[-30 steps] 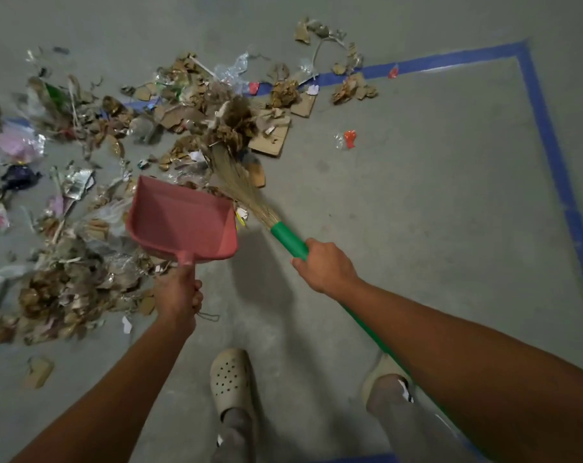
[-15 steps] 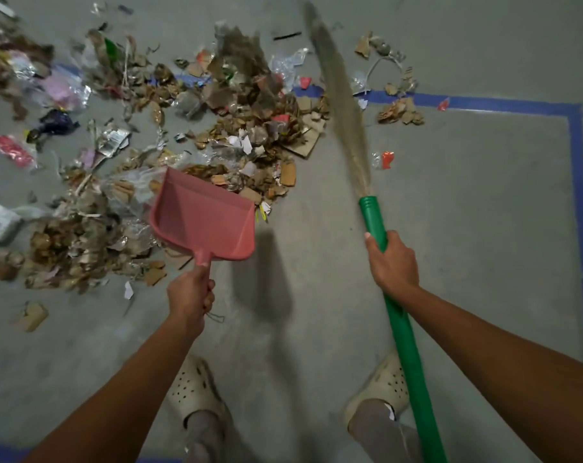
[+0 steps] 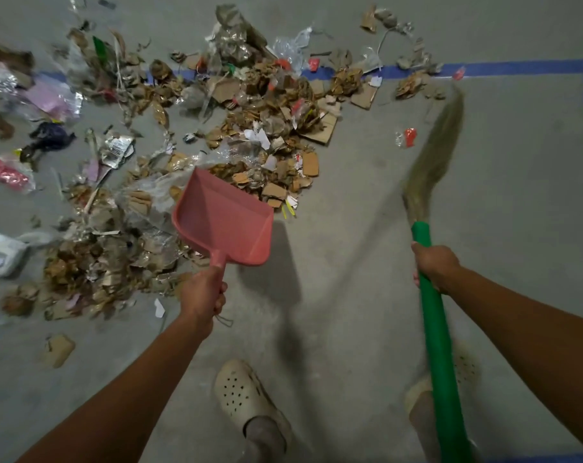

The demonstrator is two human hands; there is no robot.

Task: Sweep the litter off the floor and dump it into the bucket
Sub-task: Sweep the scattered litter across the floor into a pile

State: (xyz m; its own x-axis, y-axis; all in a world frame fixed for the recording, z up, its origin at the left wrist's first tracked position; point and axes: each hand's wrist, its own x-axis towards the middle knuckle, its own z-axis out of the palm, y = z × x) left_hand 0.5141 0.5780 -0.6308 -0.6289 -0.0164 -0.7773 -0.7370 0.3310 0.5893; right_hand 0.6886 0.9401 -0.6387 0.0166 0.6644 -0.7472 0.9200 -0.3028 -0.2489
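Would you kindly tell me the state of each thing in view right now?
pink dustpan: empty, handle gripped by the left hand.
broom: green handle gripped by the right hand, bristles blurred.
litter: spread over the floor, none in the dustpan.
blue tape: stuck to the floor, partly under litter.

The person wears cream clogs with small round holes on top. The left clog (image 3: 240, 392) shows well, but the right clog (image 3: 467, 365) is blurry. A grey sock (image 3: 266, 434) covers the left ankle. Both arms are bare down to the left hand (image 3: 201, 292) and the right hand (image 3: 435, 265).
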